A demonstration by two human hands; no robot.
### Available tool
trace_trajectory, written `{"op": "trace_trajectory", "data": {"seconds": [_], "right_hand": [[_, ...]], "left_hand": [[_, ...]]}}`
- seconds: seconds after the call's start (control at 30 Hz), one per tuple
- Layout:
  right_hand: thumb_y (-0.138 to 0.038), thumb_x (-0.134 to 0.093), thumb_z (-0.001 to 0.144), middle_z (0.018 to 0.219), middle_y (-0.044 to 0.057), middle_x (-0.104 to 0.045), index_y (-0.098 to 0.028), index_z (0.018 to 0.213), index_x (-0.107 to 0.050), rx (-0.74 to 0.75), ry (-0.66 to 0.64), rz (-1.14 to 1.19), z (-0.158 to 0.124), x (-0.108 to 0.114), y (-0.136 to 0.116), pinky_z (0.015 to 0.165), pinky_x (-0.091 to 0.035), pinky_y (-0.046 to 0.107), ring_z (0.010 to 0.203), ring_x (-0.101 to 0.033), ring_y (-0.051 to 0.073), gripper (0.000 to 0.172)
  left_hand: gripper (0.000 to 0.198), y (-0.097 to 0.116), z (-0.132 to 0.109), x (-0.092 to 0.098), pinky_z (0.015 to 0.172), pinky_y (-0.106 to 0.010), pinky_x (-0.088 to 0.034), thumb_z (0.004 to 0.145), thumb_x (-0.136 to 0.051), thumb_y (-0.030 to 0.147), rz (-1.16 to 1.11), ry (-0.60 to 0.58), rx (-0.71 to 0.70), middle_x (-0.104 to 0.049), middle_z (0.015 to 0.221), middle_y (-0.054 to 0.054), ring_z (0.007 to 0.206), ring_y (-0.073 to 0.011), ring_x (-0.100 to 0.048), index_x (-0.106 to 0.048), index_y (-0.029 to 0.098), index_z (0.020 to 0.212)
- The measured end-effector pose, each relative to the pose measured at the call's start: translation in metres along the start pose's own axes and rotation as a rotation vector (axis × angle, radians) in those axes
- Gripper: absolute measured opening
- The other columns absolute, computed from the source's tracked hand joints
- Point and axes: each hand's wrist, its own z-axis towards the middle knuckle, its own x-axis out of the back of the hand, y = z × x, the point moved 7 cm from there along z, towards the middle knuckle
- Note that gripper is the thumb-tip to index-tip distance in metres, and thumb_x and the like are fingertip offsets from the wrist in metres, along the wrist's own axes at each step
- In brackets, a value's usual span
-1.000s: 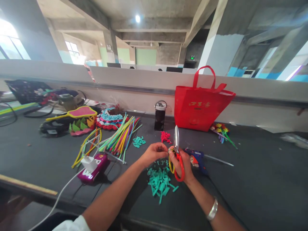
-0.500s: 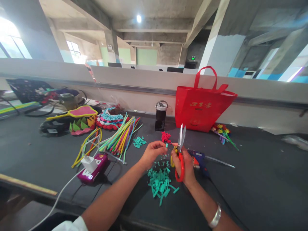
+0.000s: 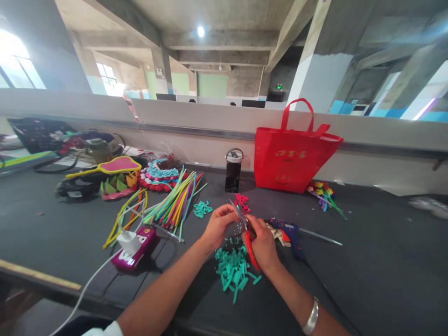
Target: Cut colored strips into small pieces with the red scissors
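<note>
My right hand is closed around the red handles of a pair of scissors, whose blades slant up and left to the fingertips of my left hand. My left thumb and forefinger are pinched together beside the blades; the small teal piece they hold is mostly hidden here. Below the hands lies a heap of cut teal strips, with tiny teal scraps scattered above it. Beyond my left hand is a smaller pile of teal bits. Red-pink bits lie just past the scissor tips.
A glue gun with its cord lies right of my right hand. Leftward are colourful pipe cleaners and a purple power socket with a white plug. A black bottle and red bag stand at the back.
The scissors have swung from pointing upright to slanting left, and their blades have come to my left fingertips. My right hand has turned and shifted slightly left. The left hand has barely moved.
</note>
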Motion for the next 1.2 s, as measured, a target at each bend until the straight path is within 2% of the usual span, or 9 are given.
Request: {"op": "trace_trajectory", "data": {"seconds": [0.2, 0.47, 0.8, 1.2], "right_hand": [[-0.015, -0.051, 0.076, 0.097, 0.005, -0.063, -0.022, 0.117, -0.059, -0.006, -0.001, -0.083, 0.002, 0.001, 0.005, 0.082, -0.049, 0.033, 0.09, -0.061, 0.02, 0.043], [-0.013, -0.053, 0.075, 0.096, 0.005, -0.062, -0.024, 0.119, -0.059, 0.008, 0.012, -0.105, 0.003, 0.003, 0.004, 0.082, -0.049, 0.032, 0.091, -0.06, 0.02, 0.045], [-0.014, -0.05, 0.079, 0.096, 0.005, -0.063, -0.021, 0.117, -0.06, 0.018, 0.007, -0.077, 0.001, -0.001, 0.005, 0.081, -0.049, 0.032, 0.088, -0.061, 0.02, 0.04], [-0.013, -0.051, 0.075, 0.099, 0.005, -0.065, -0.022, 0.116, -0.06, 0.025, 0.007, -0.098, 0.002, 0.001, 0.002, 0.081, -0.05, 0.034, 0.091, -0.062, 0.021, 0.043]], "left_hand": [[0.015, 0.009, 0.001, 0.002, 0.066, -0.024, -0.041, 0.065, -0.076, 0.026, 0.11, 0.007, -0.092, -0.065, 0.066, -0.001, 0.062, -0.0116, -0.055, -0.067, 0.014, 0.068], [0.02, 0.016, 0.0, 0.003, 0.066, -0.026, -0.042, 0.062, -0.079, 0.03, 0.216, 0.006, -0.117, -0.068, 0.069, -0.003, 0.063, -0.0135, -0.057, -0.069, 0.014, 0.069], [0.017, 0.017, 0.0, 0.002, 0.062, -0.025, -0.04, 0.061, -0.078, 0.028, 0.199, 0.017, -0.11, -0.066, 0.063, -0.002, 0.059, -0.0118, -0.054, -0.07, 0.014, 0.066], [0.017, 0.01, 0.001, 0.004, 0.063, -0.025, -0.041, 0.062, -0.078, 0.028, 0.205, 0.01, -0.103, -0.066, 0.065, -0.003, 0.06, -0.0125, -0.055, -0.07, 0.014, 0.067]]}}
